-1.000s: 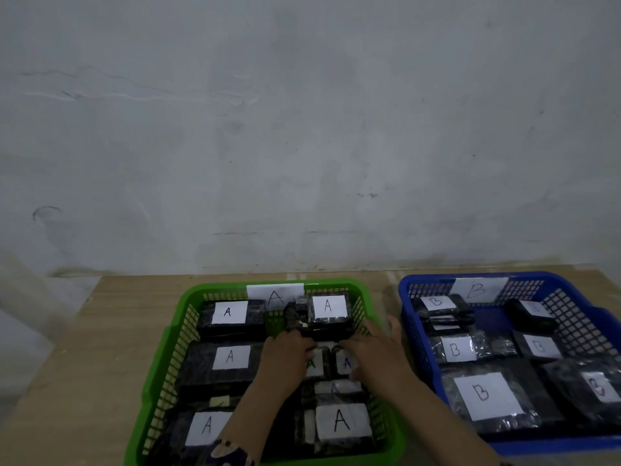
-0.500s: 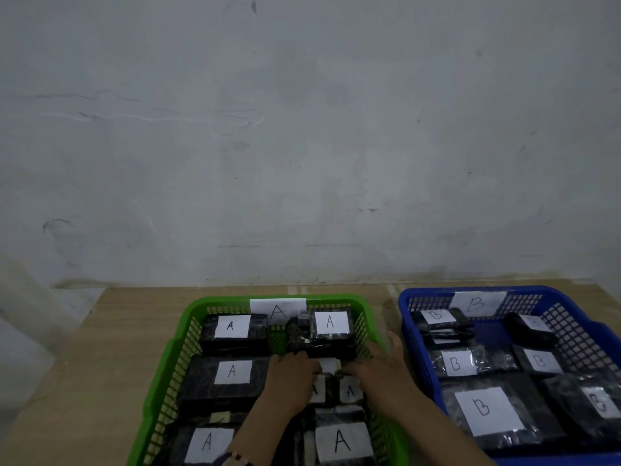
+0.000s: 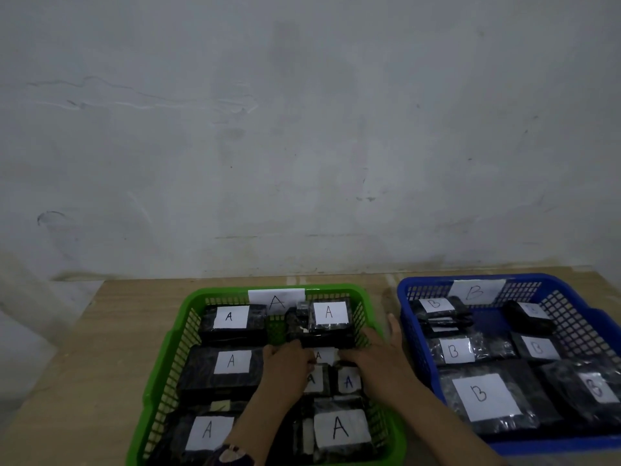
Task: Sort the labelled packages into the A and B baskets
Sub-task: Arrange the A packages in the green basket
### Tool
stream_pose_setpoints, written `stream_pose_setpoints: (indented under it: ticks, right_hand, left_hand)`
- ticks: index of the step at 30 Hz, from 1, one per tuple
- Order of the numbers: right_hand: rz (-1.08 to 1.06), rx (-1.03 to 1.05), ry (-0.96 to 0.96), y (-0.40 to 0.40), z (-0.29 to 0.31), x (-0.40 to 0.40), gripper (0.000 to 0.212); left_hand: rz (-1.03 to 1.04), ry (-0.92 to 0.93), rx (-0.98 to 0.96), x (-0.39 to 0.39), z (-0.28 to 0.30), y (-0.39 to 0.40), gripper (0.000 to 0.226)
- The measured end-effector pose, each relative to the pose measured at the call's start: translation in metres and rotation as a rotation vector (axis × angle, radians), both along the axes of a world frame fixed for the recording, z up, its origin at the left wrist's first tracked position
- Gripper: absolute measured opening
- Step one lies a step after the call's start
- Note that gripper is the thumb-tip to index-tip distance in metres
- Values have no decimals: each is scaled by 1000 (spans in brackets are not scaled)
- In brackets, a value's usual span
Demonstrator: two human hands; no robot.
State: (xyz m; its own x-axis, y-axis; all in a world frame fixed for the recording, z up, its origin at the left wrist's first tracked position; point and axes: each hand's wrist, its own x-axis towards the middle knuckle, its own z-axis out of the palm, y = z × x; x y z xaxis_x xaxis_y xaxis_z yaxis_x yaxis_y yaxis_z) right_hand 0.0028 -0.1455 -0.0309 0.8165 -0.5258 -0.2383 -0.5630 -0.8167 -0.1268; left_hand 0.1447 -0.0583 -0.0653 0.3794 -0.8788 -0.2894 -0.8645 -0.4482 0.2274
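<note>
Here both hands sit low in the green A basket (image 3: 161, 358) at centre frame. The left hand (image 3: 285, 364) and right hand (image 3: 376, 359) rest on a small A-labelled package (image 3: 324, 355) between them; whether the fingers pinch it I cannot tell. Likely it is being settled: press it flat, label up, clear of the stacked package (image 3: 331, 319) behind. The blue B basket (image 3: 411, 334) at right looks filled.

The green basket (image 3: 161, 364) and the blue basket (image 3: 578, 317) are showing moulded plastic lattice walls with a slight sheen. The black packages (image 3: 232, 375) are gleaming in glossy, crinkled plastic wrap under matt white paper labels (image 3: 485, 396). The table (image 3: 100, 331) is looking like smooth, matt pale wood; the wall (image 3: 302, 129) is showing rough, scuffed paint.
</note>
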Motion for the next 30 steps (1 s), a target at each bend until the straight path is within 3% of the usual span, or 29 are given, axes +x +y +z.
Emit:
stream_pose_setpoints:
  ticks: [6,9,16,22,30]
  right_hand:
    - [-140,-80,-393,6,-20,-8,56]
    - [-271,51,-599,9,-25,-10,45]
    - [-374,267,-651,9,-26,-10,42]
    - [-429,339,-744,11,-28,-11,42]
    - [-461,394,-755,8,-34,-11,43]
  left_hand:
    - [46,-6,-159,-3,-1,8,20]
    - [30,-20,-174,-5,0,12,25]
    - [1,-35,-75,-9,4,2,31]
    - [-72,141,-212,-20,5,-9,31]
    - [-187,30,-10,-22,5,-28,34]
